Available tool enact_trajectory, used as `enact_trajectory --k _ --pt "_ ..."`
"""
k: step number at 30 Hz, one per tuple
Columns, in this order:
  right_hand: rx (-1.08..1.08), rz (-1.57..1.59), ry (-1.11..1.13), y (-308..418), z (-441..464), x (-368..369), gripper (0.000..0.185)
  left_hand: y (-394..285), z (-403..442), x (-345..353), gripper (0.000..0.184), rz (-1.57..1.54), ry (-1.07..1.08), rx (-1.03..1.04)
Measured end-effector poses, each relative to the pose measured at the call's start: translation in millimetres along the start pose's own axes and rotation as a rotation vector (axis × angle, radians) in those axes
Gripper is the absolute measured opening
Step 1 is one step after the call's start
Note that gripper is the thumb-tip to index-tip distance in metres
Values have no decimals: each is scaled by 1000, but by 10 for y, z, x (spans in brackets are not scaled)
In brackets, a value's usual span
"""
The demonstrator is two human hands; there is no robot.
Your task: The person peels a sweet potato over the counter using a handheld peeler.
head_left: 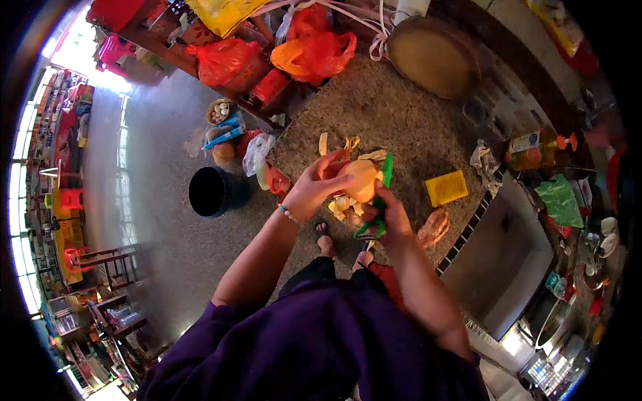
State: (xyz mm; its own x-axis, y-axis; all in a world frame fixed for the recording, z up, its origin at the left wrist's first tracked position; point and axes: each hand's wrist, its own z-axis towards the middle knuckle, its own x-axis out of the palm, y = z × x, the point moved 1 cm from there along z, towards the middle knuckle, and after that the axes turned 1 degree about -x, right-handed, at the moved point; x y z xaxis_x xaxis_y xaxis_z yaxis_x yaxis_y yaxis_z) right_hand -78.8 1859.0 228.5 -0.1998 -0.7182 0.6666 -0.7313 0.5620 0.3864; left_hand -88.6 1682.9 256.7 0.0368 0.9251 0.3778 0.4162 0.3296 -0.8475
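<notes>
My left hand (319, 182), with a beaded bracelet at its wrist, has its fingers wrapped round the left side of a pale orange, rounded vegetable or fruit (361, 180). On the other side, my right hand (393, 212) is closed on a green peeler (388, 172), which lies against the right side of the piece. A green strap or handle part shows below the right fingers. Pale peelings (340, 204) lie on the counter (401, 127) under and around the hands, with more strips just above them.
A yellow packet (446, 188) and a brownish bag (434, 227) lie right of my hands, beside a sink (498, 257). A bottle (533, 148) stands farther right. Red bags (227, 60) and a round board (433, 59) are at the back. A dark bucket (217, 192) stands on the floor at left.
</notes>
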Motion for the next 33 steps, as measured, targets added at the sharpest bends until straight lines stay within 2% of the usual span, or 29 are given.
enact_trajectory --k 2,5,6,9,10,13,14,16,19,21,25,28,33 --pt "-9 97 25 -43 -37 18 29 175 16 -66 63 -66 62 61" --pt "-37 127 45 -208 -63 154 30 391 19 140 63 -432 21 184" --pt "-43 -14 39 -241 -96 191 29 386 10 181 61 -412 -7 202" --pt "-227 -188 -61 -326 -150 333 27 378 91 139 59 -671 54 53" --pt "-311 -295 -68 -307 -130 304 32 362 118 125 63 -642 64 51" --pt "-427 -422 -154 -185 -291 334 38 266 197 10 65 -885 122 18" --pt "-412 -437 -112 -150 -325 267 45 246 176 -73 61 -893 119 -22" --pt "-549 -506 -59 -53 -364 266 47 255 159 -279 63 -863 151 -14" --pt "-739 -853 -45 51 -397 223 49 319 178 -433 67 -956 227 4" --pt "-965 -1152 23 156 -383 334 47 261 125 -366 67 -987 241 28" --pt "-920 -1275 54 211 -317 446 45 261 87 -279 68 -944 129 18" --pt "-858 -1331 50 211 -261 516 44 395 213 -345 60 -997 149 -24" --pt "-637 -1361 -82 116 -184 638 47 329 356 -232 49 -900 -127 16"
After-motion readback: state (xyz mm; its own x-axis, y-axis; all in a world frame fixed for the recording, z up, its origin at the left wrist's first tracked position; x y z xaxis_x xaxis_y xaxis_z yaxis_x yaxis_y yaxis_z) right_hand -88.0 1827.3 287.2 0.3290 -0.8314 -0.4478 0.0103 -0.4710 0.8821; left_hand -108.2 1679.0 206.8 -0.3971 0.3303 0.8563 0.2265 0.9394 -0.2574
